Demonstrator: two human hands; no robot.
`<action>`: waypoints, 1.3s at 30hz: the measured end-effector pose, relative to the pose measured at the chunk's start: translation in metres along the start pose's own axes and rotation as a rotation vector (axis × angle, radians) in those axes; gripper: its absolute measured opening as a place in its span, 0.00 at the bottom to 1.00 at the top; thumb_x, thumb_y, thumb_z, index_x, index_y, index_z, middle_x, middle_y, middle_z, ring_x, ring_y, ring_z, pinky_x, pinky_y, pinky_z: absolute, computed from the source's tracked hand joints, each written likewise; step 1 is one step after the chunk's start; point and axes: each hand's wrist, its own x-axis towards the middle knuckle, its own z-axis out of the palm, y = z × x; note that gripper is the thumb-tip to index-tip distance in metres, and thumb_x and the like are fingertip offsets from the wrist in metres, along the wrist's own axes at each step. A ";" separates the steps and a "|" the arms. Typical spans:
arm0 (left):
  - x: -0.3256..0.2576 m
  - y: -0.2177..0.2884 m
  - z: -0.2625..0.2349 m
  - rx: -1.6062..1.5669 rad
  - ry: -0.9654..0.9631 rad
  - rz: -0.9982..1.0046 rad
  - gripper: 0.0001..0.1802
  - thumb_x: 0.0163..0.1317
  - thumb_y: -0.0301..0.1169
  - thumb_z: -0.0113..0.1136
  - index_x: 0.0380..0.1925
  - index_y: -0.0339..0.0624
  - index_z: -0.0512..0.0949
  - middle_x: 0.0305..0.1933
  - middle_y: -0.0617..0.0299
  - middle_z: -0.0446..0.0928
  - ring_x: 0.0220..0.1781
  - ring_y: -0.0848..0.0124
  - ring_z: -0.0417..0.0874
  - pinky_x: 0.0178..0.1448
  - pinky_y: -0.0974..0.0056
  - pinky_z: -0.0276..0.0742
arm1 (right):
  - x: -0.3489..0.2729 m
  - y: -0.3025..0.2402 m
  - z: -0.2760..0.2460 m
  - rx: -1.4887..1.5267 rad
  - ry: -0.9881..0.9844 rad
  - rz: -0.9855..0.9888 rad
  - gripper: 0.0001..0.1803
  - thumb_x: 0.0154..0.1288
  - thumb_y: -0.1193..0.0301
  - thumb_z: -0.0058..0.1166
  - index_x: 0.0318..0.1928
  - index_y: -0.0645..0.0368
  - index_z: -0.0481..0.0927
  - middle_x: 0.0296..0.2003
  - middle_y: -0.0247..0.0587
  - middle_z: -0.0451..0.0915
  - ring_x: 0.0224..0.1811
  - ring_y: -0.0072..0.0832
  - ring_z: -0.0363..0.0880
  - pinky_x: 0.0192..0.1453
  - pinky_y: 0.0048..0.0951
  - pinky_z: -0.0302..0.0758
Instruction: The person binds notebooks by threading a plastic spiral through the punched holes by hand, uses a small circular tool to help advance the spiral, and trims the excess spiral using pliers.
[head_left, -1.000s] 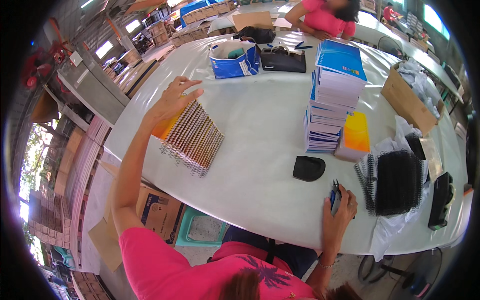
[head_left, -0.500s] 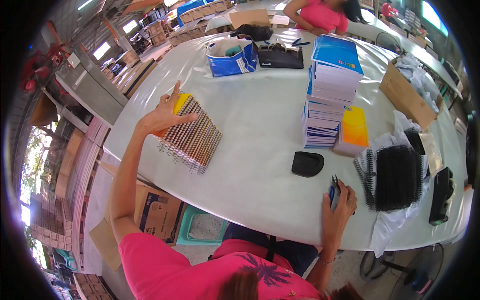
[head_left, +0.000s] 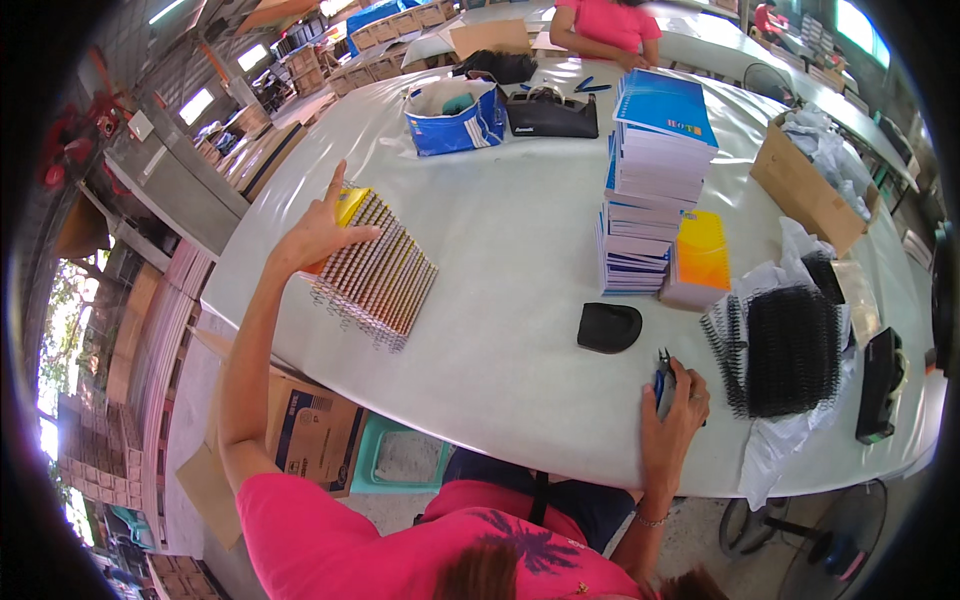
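My left hand [head_left: 322,232] is spread open, fingers [head_left: 334,186] splayed and lifted, with the palm resting on the far end of the notebooks [head_left: 378,272], a fanned row of spiral-bound books with an orange-yellow cover showing under my thumb side. Nothing is gripped there; the hand only touches the top of the row. The row lies near the left edge of the bench [head_left: 500,200], its long axis slanting from my hand toward the near edge, so the books run away from the fingers toward my body.

My right hand [head_left: 672,415] sits at the near edge of the bench, fingers curled shut around a small blue-handled tool [head_left: 663,380] whose dark tip points up-bench. Just beyond it lies a black pad [head_left: 608,327], flat and apart from the hand. To the right of that hand is a heap of black coils [head_left: 790,350] on clear plastic.

The left hand is plainly the one nearer to the notebooks; the right is well apart from them, across the near edge.

Farther out, mid-bench, stands a tall stack [head_left: 650,190] of blue-covered books with an orange pad [head_left: 700,258] leaning beside it. A blue bag [head_left: 455,115] sits near the far edge.
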 end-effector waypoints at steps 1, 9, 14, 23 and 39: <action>0.000 0.001 0.000 0.006 0.001 -0.001 0.70 0.48 0.65 0.70 0.79 0.66 0.31 0.66 0.22 0.65 0.69 0.33 0.68 0.75 0.45 0.61 | 0.001 0.000 -0.001 0.002 -0.004 0.003 0.29 0.62 0.71 0.63 0.64 0.56 0.73 0.58 0.53 0.71 0.63 0.49 0.66 0.71 0.49 0.58; -0.001 0.000 0.001 0.039 0.009 0.012 0.68 0.49 0.64 0.70 0.79 0.66 0.34 0.66 0.21 0.64 0.69 0.32 0.68 0.75 0.45 0.62 | 0.001 -0.001 -0.003 0.031 -0.020 0.017 0.29 0.60 0.72 0.64 0.63 0.55 0.73 0.58 0.53 0.70 0.63 0.49 0.65 0.71 0.50 0.58; -0.001 -0.004 0.001 0.035 0.010 0.025 0.68 0.49 0.65 0.70 0.79 0.66 0.34 0.66 0.21 0.64 0.70 0.32 0.67 0.75 0.44 0.61 | 0.001 -0.002 -0.003 0.044 -0.015 0.028 0.29 0.60 0.72 0.63 0.63 0.55 0.73 0.58 0.53 0.70 0.63 0.49 0.65 0.71 0.49 0.57; -0.019 0.036 0.001 0.245 0.224 -0.019 0.65 0.49 0.68 0.67 0.79 0.64 0.40 0.73 0.29 0.55 0.76 0.36 0.58 0.76 0.41 0.56 | 0.002 -0.002 -0.003 0.035 0.006 -0.015 0.29 0.59 0.73 0.64 0.63 0.58 0.73 0.55 0.50 0.70 0.61 0.48 0.66 0.69 0.49 0.59; -0.107 0.151 0.142 -0.063 0.109 0.636 0.33 0.57 0.39 0.70 0.65 0.54 0.74 0.71 0.49 0.62 0.74 0.49 0.62 0.74 0.46 0.59 | 0.001 -0.002 -0.002 0.052 -0.005 0.015 0.27 0.61 0.70 0.62 0.62 0.55 0.74 0.58 0.52 0.70 0.65 0.50 0.64 0.72 0.49 0.57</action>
